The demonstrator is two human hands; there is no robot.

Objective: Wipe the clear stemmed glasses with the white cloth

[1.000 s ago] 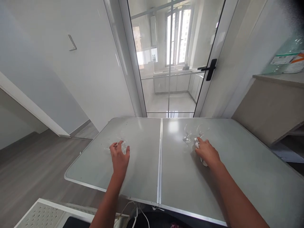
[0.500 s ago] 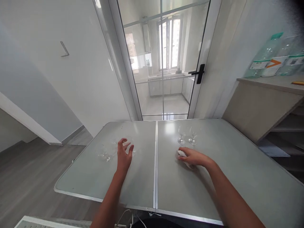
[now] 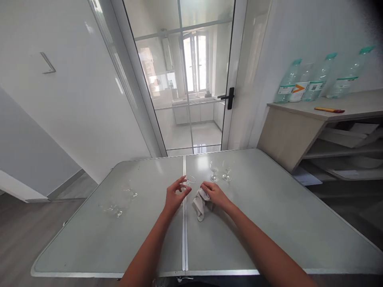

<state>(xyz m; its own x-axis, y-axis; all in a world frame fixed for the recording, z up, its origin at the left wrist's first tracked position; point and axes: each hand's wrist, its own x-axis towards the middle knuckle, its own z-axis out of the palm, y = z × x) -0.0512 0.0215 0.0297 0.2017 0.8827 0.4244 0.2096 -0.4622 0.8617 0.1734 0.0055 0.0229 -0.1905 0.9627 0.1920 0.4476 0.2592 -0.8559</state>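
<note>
**Kid 1:** What is on the far left of the desk (image 3: pixel 269 227)?

**Kid 2:** Two clear glasses. The front glass (image 3: pixel 113 208) is near the edge. The back glass (image 3: pixel 132 193) is a bit behind it. They are hard to see. No hand touches them.

**Kid 1:** And in the middle?

**Kid 2:** The left hand (image 3: pixel 174 198) pinches a small glass (image 3: pixel 189 181) with its thumb and fingers. The small glass is upright, over the line that runs down the middle of the desk. I cannot tell if it touches the desk.

**Kid 1:** What about the other hand?

**Kid 2:** The right hand (image 3: pixel 214 193) is just beside it. Its fingers are closed on a gray cloth (image 3: pixel 199 204). The cloth is bunched up. Its low end lies on the desk, just right of the line.

**Kid 1:** What is behind that hand?

**Kid 2:** A left stem glass (image 3: pixel 214 171) and a right stem glass (image 3: pixel 227 170). They stand side by side, near the hand but apart from it.

**Kid 1:** And far right?

**Kid 2:** A shelf (image 3: pixel 353 104) with water bottles (image 3: pixel 287 81) and a red and yellow pen (image 3: pixel 329 109) on top.
</note>
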